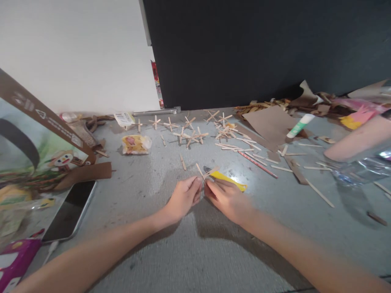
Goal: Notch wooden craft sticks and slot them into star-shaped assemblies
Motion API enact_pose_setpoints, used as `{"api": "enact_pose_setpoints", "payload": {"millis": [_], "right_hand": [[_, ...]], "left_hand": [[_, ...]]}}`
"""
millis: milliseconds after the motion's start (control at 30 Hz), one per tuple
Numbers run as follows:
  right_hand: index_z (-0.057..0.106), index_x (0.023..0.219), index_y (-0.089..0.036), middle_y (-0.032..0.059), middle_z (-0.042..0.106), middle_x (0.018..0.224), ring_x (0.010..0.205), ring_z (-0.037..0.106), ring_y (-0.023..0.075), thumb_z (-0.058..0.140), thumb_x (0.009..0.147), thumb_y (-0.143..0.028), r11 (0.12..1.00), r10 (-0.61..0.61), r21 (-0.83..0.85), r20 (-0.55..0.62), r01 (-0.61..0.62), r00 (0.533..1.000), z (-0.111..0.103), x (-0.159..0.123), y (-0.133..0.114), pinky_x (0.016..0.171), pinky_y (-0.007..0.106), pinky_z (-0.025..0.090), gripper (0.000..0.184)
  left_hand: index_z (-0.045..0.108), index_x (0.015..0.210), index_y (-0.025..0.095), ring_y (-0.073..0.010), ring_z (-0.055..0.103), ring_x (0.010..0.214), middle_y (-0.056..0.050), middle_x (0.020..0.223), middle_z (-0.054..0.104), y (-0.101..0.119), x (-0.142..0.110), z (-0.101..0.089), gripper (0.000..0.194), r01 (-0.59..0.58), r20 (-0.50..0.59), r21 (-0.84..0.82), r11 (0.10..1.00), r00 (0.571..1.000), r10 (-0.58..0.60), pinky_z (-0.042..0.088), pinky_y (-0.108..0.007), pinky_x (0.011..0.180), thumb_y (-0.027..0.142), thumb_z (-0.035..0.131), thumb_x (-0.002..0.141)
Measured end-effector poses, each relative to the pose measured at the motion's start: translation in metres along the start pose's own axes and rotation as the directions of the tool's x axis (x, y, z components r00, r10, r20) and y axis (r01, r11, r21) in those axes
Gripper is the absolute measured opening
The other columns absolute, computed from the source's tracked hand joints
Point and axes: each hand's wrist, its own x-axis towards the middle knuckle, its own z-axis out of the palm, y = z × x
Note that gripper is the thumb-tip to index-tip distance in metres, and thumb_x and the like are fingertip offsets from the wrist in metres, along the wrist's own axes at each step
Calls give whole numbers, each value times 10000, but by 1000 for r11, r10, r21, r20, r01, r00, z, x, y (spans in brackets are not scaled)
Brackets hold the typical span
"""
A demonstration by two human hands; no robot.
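Note:
Close together near the middle of the floor, my left hand (185, 196) and my right hand (227, 198) have their fingers closed around a small cross of wooden craft sticks (200, 171). The tips of the sticks poke up between the two hands; their lower ends are hidden by my fingers. Just behind my right hand lies a yellow utility knife (229, 179), partly covered by it. A short craft stick piece (182, 162) rests a little beyond my left hand. Farther back, several star shapes made of crossed sticks (192, 139) stand in a group.
Loose craft sticks (233, 147), a red striped pencil (258, 165) and a glue stick (301, 125) lie right of centre. Brown cardboard (267, 125) rests behind them. At left are a phone (71, 211), a yellow packet (136, 145) and a printed bag (39, 134). A black panel (259, 49) stands behind.

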Motion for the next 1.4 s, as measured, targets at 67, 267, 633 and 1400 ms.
{"api": "enact_pose_setpoints", "payload": {"millis": [67,267,633,1400], "right_hand": [[604,892,-210,35,624,685,670,627,214,438,1074,-147,1000,-11,4,15,11,1000,-1,0,0,625,335,456,254],[615,891,-212,54,638,756,720,636,231,450,1071,-130,997,-77,0,64,77,995,-8,5,5,676,363,496,258],[598,877,-218,45,626,765,737,622,214,424,1079,-140,994,-13,112,62,6,998,-13,11,7,684,341,491,277],[631,987,-231,26,707,865,791,666,165,470,1081,-174,856,92,488,184,-172,979,-7,9,9,726,268,507,195]], "left_hand": [[422,685,230,-75,317,461,84,523,347,-2,0,-1,567,-5,11,5,1000,1000,5,292,-233,458,731,588,891],[463,720,227,-78,293,428,98,491,315,-6,1,-7,540,31,62,-7,999,998,-31,264,-227,442,719,555,923],[549,713,207,-85,346,411,78,475,388,-2,8,-14,619,65,81,-34,997,995,-62,284,-243,445,810,585,850],[551,721,187,-65,339,489,78,573,415,7,28,-47,446,156,260,58,986,951,-166,253,-236,497,555,792,793]]}}
